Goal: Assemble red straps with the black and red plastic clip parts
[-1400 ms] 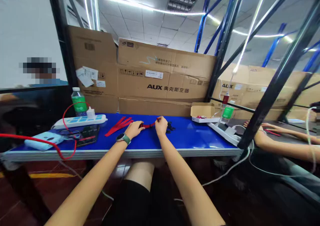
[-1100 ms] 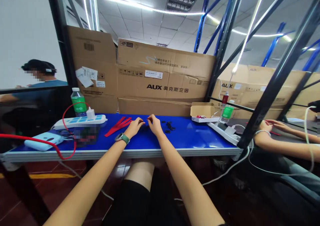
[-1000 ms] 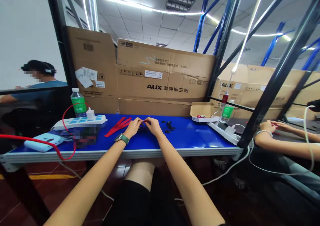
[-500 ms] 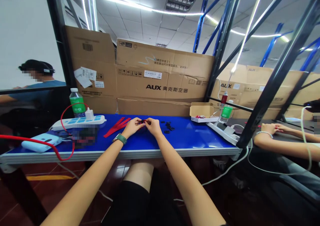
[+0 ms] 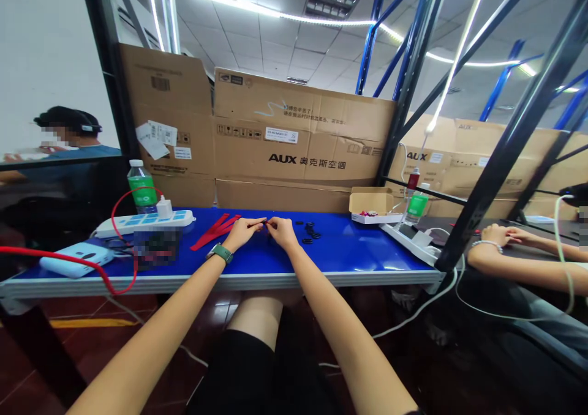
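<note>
My left hand [image 5: 241, 232], with a green watch on the wrist, and my right hand [image 5: 281, 231] meet over the middle of the blue table [image 5: 349, 257]. Both pinch a small dark piece with a bit of red between the fingertips; it is too small to name. Several red strips [image 5: 212, 231] lie on the table just left of my left hand. A little heap of small black rings [image 5: 310, 230] lies right of my right hand.
A white power strip [image 5: 144, 221], a green-labelled bottle [image 5: 141, 186], a red cable [image 5: 117, 277] and a light blue case [image 5: 76, 258] sit at the left. An open cardboard box [image 5: 371, 205] and another power strip [image 5: 413, 242] are at the right. A co-worker's arms [image 5: 519, 253] rest at the neighbouring bench. Cartons wall the back.
My hands held a red strip stretched apart, then came together at the table's middle. They now pinch a small piece between the fingertips. The view has shifted slightly.
</note>
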### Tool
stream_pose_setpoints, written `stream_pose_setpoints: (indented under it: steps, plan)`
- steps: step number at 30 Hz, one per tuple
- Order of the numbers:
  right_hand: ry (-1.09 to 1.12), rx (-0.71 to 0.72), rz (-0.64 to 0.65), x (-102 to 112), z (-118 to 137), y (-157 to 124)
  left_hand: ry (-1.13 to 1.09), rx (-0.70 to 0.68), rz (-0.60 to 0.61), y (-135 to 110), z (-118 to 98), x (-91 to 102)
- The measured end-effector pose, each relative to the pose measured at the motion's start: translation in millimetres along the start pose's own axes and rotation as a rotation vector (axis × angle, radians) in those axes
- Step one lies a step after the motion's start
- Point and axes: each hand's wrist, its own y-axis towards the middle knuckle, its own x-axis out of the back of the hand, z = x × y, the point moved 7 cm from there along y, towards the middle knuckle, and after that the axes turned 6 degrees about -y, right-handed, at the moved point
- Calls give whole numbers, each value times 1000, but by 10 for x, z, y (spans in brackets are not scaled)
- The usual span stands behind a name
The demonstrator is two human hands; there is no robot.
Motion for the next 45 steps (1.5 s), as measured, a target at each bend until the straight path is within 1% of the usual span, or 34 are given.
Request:
stream_pose_setpoints:
  steps: [5, 9, 12, 16, 18, 21, 25, 27, 29, 33, 37, 41, 45]
  plan:
    - [24, 33, -89, 82, 77, -25, -76, 5, -5, 15, -51, -7]
    - [-45, 127, -94, 110, 214, -47, -111, 5, -27, 19, -88, -5]
    - [-125, 125, -72, 103, 249, -52, -46, -38, -38, -4, -146, -1]
    - [-191, 83, -54, 74, 195, -46, 94, -110, -52, -44, -211, -5]
    - [-151, 79, -45, 43, 155, -38, 123, -114, -61, -45, -193, -1]
    - [-25, 90, -16, -23, 104, -17, 138, -76, -94, -24, -120, 41]
    - [164, 103, -73, -14, 58, 15, -5, -31, -120, -6, -68, 96]
    - [228, 90, -104, 16, 40, 23, -89, 12, -106, -14, -52, 89]
    - [242, 78, -115, 45, 40, 23, -155, 46, -76, -25, -43, 63]
    - [249, 96, -119, 102, 98, 6, -208, 10, -33, -31, -55, 47]
    - [287, 77, -69, 69, 103, -6, -187, -13, -10, -29, -43, 58]
    - [320, 10, -31, -13, 33, -8, -151, -52, -38, -38, -100, 68]
    - [355, 7, 10, -53, 26, -5, -129, -77, -81, -48, -156, 85]
